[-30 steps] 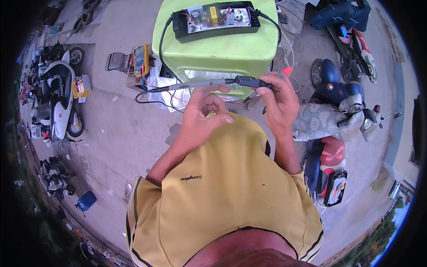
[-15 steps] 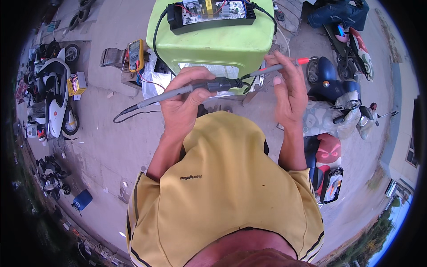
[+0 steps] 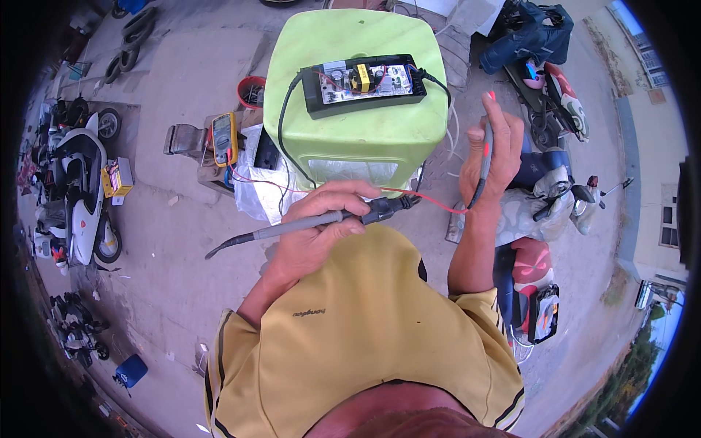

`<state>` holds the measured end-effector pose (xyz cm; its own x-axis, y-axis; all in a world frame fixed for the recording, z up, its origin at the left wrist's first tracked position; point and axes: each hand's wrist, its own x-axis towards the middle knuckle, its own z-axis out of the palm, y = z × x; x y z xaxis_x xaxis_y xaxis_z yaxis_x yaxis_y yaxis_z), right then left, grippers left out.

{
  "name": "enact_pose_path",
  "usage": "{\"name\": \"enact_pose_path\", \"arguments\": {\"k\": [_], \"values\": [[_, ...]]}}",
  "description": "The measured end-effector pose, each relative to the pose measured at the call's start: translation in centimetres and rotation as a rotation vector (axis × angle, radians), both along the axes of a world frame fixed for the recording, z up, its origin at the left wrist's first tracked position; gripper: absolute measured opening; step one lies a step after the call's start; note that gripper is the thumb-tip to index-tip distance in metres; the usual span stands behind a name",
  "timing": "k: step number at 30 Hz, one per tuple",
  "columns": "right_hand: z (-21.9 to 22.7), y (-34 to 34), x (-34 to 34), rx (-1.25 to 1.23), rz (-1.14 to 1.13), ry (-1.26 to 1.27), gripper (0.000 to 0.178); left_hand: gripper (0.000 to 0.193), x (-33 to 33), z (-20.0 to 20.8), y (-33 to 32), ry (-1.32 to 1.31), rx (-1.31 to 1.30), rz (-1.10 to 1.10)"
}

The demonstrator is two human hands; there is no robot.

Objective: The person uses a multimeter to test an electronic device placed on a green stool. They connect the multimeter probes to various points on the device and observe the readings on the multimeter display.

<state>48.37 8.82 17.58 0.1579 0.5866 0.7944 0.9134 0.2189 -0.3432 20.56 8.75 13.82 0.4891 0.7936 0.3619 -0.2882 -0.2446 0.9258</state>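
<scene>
My left hand (image 3: pixel 310 226) is closed around a grey test probe (image 3: pixel 281 228) and a black plug (image 3: pixel 382 210), pressed together in front of the stool. The probe's contact with the plug is too small to make out. To the right, my right hand (image 3: pixel 502 155) pinches a second, grey-and-red test probe (image 3: pixel 485 162), its red tip pointing up and away from the plug. A red lead runs from it to the yellow multimeter (image 3: pixel 224 139). On the pale green stool (image 3: pixel 354 131) lies an opened black charger case (image 3: pixel 319 97) with its circuit board (image 3: pixel 387 82) exposed and cords at both ends.
Clear plastic sheeting (image 3: pixel 252 175) lies left of the stool, with a red bucket (image 3: pixel 252 91) behind it. A white scooter (image 3: pixel 84 190) stands at the left. Parked scooters, one with a patterned grey cover (image 3: pixel 522 215), stand close on the right.
My right hand has turned its probe from sideways to upright and moved it away from the plug. The left hand keeps its hold, slightly lower. More of the stool top now shows.
</scene>
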Motion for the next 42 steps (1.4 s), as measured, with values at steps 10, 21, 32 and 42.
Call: {"name": "enact_pose_path", "arguments": {"k": [10,21,32,42], "values": [[-0.7,4.5,-3.0,-0.132,0.239,0.419,0.024,0.021,-2.3,0.1,1.1,-0.075,-0.105,-0.049],[-2.0,6.6,-3.8,-0.115,0.058,0.306,0.019,0.016,-2.9,-0.4,2.7,-0.063,-0.225,-0.079],[-1.6,7.0,-4.1,-0.069,0.076,0.140,0.011,0.021,-2.2,-0.9,3.4,-0.053,-0.339,-0.103],[-1.6,7.2,-4.0,-0.108,0.051,0.118,0.012,0.021,-2.0,0.2,3.9,-0.038,-0.305,-0.131]]}}
